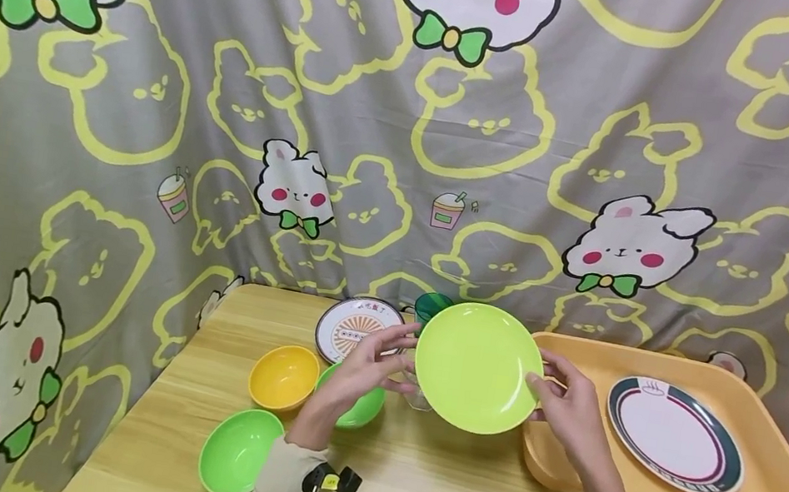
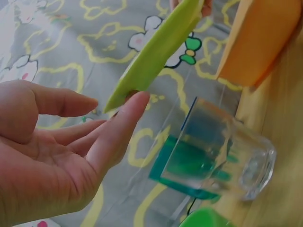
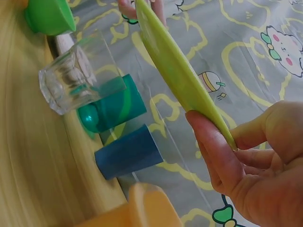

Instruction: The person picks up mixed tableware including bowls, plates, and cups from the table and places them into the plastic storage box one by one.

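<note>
- Right hand (image 1: 569,401) is pinching the lime-green plate (image 1: 477,367) by its rim.
- Left hand (image 1: 366,364) is touching its opposite side with unclosed fingers.
- Plate is hanging above the wooden table (image 1: 436,487).

Plain, pale beige fabric sleeves (image 1: 281,486); small, boxy black wrist cameras (image 1: 349,483) (a yellow marking (image 1: 330,482) beside each).

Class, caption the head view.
Right hand pinches a round lime-green plate, left hand at its rim, above a wooden table.
</note>
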The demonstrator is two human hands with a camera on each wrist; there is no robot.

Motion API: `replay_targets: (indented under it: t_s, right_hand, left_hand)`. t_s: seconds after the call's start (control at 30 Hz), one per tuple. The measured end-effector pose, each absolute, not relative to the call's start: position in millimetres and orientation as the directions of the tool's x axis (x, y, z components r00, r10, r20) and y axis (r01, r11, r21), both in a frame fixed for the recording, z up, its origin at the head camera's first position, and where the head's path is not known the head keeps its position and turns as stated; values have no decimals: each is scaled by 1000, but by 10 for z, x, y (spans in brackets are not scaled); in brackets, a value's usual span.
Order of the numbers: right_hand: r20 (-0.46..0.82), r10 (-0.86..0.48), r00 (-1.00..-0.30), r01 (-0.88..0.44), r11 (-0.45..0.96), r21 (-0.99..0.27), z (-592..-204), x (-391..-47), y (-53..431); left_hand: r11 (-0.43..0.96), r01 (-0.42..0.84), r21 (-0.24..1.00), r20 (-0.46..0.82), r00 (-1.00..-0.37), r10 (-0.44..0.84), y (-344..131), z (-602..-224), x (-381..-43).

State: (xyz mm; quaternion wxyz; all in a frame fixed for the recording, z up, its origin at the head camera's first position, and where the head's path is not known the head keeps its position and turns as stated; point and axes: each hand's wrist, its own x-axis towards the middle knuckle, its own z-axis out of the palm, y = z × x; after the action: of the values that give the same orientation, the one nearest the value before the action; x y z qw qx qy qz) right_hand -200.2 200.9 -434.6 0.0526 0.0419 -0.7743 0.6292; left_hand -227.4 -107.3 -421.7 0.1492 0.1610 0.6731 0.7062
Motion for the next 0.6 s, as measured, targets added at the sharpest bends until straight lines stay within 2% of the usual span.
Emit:
replay_targets:
  t_s: [0.27, 0.6]
  right_hand:
    - [198, 19, -980, -185, 280, -942, -4258, -1984, 2162]
    - [243, 12, -970, -217, 413, -884, -4149, -1952, 2430]
  left_hand:
    - [40, 96, 995, 70, -905, 419, -1221, -4103, -2304]
    - [230, 185, 955, 129, -962, 239, -1508, -4028, -2430]
